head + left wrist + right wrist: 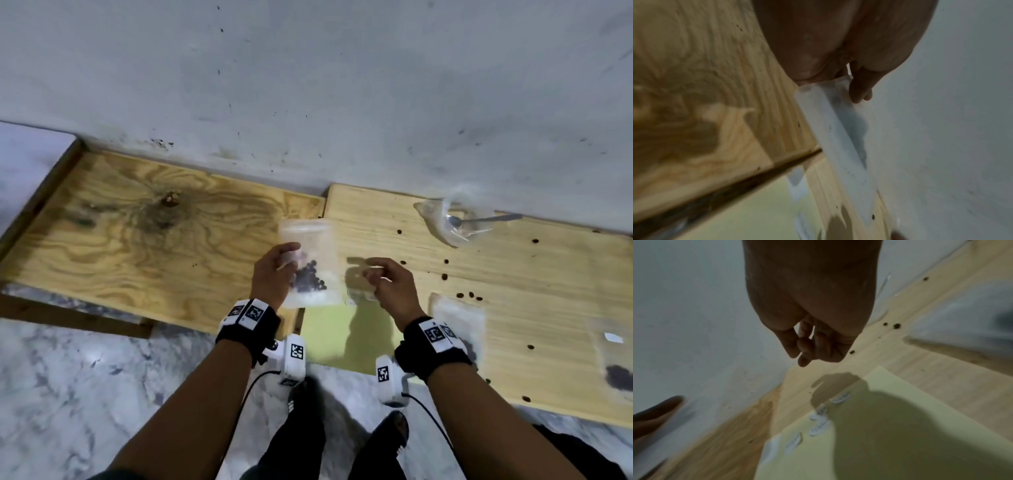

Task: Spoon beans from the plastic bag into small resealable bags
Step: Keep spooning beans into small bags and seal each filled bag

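My left hand (289, 265) holds a small clear resealable bag (313, 240) upright over the wooden table, thumb on its front; dark beans (308, 282) sit in its lower part. In the left wrist view the thumb (859, 87) presses on the bag (838, 129). My right hand (371, 274) hovers just right of the bag, apart from it, fingers (807, 347) curled towards the thumb, with nothing plainly between them. The larger plastic bag (448, 229) lies at the back right with a metal spoon (486, 219) in its mouth.
Two more small bags (459, 322) (613, 356) lie flat at the right, the far one with beans. Loose beans (471, 295) are scattered over the light board. A yellow sheet (329, 342) with white stickers (818, 418) lies under my hands. A grey wall stands behind.
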